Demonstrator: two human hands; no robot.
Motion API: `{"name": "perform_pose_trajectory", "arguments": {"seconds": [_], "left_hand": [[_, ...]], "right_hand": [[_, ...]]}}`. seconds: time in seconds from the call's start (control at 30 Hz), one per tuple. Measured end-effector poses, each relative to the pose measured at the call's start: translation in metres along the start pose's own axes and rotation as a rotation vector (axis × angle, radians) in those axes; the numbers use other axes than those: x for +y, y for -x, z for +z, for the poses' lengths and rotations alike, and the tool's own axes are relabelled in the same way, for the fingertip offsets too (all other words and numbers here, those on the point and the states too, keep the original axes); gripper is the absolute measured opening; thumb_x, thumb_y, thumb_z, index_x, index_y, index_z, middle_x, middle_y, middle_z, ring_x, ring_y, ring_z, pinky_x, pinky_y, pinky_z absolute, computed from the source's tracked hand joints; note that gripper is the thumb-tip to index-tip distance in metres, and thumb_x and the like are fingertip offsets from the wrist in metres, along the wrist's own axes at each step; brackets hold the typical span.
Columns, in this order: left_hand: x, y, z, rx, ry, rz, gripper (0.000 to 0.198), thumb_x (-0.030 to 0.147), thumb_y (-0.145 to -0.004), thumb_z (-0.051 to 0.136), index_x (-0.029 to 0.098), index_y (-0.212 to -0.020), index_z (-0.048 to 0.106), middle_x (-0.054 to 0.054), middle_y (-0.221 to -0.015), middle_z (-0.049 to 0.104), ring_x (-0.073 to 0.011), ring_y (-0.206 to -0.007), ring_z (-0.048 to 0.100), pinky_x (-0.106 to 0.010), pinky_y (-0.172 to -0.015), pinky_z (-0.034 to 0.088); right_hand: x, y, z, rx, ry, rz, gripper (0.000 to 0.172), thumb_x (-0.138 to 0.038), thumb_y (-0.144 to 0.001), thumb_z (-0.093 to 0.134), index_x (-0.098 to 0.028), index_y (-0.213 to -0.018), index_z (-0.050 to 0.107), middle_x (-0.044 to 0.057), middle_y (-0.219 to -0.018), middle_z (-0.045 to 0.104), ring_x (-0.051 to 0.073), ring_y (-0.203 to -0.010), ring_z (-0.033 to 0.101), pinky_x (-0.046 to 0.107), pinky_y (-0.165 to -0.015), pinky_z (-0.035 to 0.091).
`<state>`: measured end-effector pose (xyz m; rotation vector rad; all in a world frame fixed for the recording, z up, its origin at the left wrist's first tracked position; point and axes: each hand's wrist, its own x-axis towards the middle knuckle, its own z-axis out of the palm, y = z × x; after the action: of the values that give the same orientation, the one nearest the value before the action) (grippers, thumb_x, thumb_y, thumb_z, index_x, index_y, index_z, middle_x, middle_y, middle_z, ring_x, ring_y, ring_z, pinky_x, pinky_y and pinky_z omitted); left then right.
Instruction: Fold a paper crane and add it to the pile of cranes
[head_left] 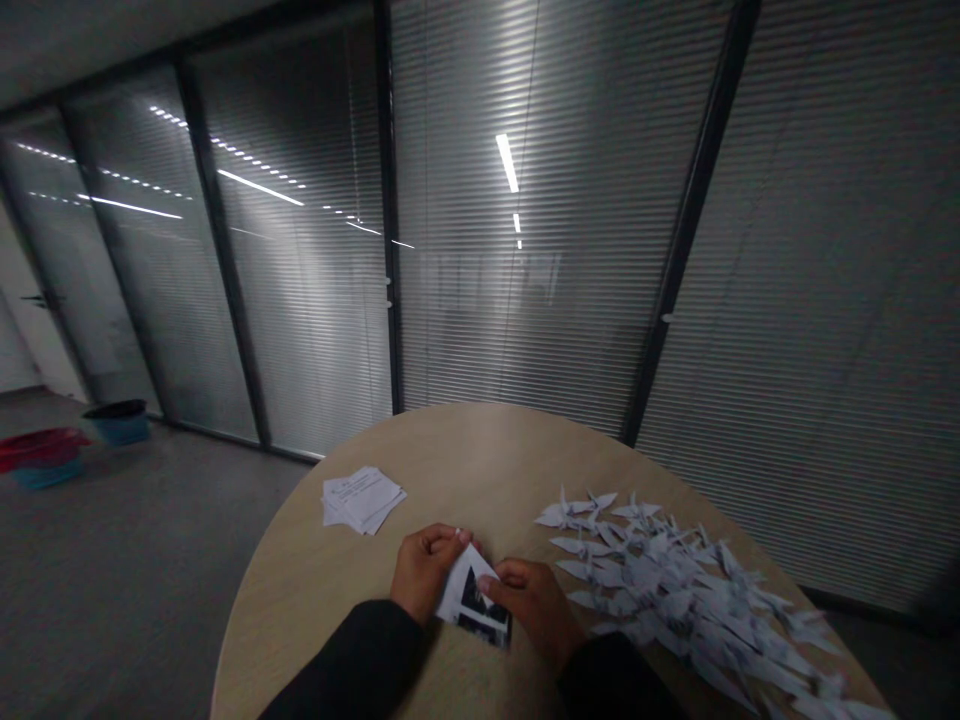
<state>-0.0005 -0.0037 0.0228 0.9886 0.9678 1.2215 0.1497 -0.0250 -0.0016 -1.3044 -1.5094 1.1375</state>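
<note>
Head-worn view, looking forward and down. Left hand (427, 572) and right hand (529, 608) close together near the near edge of a round pale wood table (480, 450), both in a narrow pinch around a printed paper sheet (474, 600). Left fingers (442, 540) curled over the sheet's upper edge; right fingers (499, 580) pressed against its right side. Sheet white with black printed patches, tilted, its lower corner low over the tabletop; contact with the table impossible to make out. Black sleeves (352, 660) on both forearms, entering from the near side.

Left of the hands and slightly farther: a loose stack of white paper squares (364, 498), fanned at the corners, with small dark print on the top square. Right of the hands: a broad heap of white origami cranes (675, 600), overlapping, with wings and tails pointing in many directions, spread from just beside the right hand toward the table's right rim and running out of view at near right.

Beyond the far rim: a glass partition (525, 250) with closed slatted blinds and dark vertical frames, bright strip lights reflected across it. At far left on a grey floor (135, 570): stacked red and blue tubs (41, 455) and, near the partition's base, a blue bin (116, 430) with a black rim.
</note>
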Motion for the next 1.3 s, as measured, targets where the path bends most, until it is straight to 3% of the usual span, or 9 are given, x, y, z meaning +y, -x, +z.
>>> {"name": "perform_pose_trajectory", "arguments": {"seconds": [0.4, 0.57, 0.83, 1.1, 1.3], "left_hand": [[-0.0007, 0.0043, 0.0018, 0.038, 0.100, -0.007, 0.054, 0.054, -0.043, 0.080, 0.009, -0.062, 0.055, -0.009, -0.062, 0.065, -0.0141, -0.049, 0.057, -0.024, -0.047, 0.044], [0.0015, 0.0007, 0.0013, 0.037, 0.010, 0.002, 0.057, 0.060, -0.044, 0.076, 0.009, -0.058, 0.054, -0.007, -0.056, 0.062, -0.0131, -0.047, 0.055, -0.022, -0.046, 0.042], [-0.0058, -0.0036, -0.0023, -0.031, -0.093, -0.037, 0.055, 0.049, -0.036, 0.082, 0.010, -0.063, 0.056, -0.003, -0.054, 0.059, -0.0101, -0.045, 0.051, -0.020, -0.044, 0.037], [-0.0003, 0.0014, 0.0008, 0.002, -0.151, 0.022, 0.051, 0.048, -0.039, 0.080, 0.012, -0.055, 0.048, 0.001, -0.048, 0.051, -0.0063, -0.042, 0.041, -0.019, -0.042, 0.031], [0.0017, 0.0037, 0.0018, -0.032, -0.193, 0.078, 0.048, 0.049, -0.046, 0.077, 0.012, -0.060, 0.050, 0.001, -0.051, 0.051, -0.0075, -0.047, 0.043, -0.019, -0.044, 0.032]], "right_hand": [[-0.0055, -0.0006, 0.0002, -0.015, -0.057, 0.023, 0.029, -0.040, -0.063, 0.061, -0.011, -0.064, 0.064, 0.005, -0.062, 0.065, 0.016, -0.058, 0.061, 0.022, -0.052, 0.040], [-0.0042, -0.0001, -0.0001, 0.000, -0.058, 0.043, 0.029, -0.041, -0.063, 0.062, -0.011, -0.064, 0.064, 0.006, -0.063, 0.066, 0.017, -0.059, 0.061, 0.023, -0.052, 0.041], [-0.0033, -0.0015, -0.0003, -0.014, -0.031, 0.035, 0.028, -0.041, -0.064, 0.061, -0.012, -0.062, 0.064, 0.005, -0.062, 0.065, 0.016, -0.059, 0.060, 0.023, -0.053, 0.040], [0.0002, -0.0016, 0.0020, -0.034, -0.065, 0.018, 0.028, -0.041, -0.065, 0.062, -0.013, -0.063, 0.064, 0.005, -0.063, 0.065, 0.017, -0.060, 0.061, 0.023, -0.055, 0.042], [-0.0028, 0.0010, 0.0017, -0.053, -0.081, 0.008, 0.030, -0.041, -0.066, 0.063, -0.012, -0.062, 0.063, 0.005, -0.062, 0.064, 0.016, -0.059, 0.059, 0.023, -0.055, 0.040]]}}
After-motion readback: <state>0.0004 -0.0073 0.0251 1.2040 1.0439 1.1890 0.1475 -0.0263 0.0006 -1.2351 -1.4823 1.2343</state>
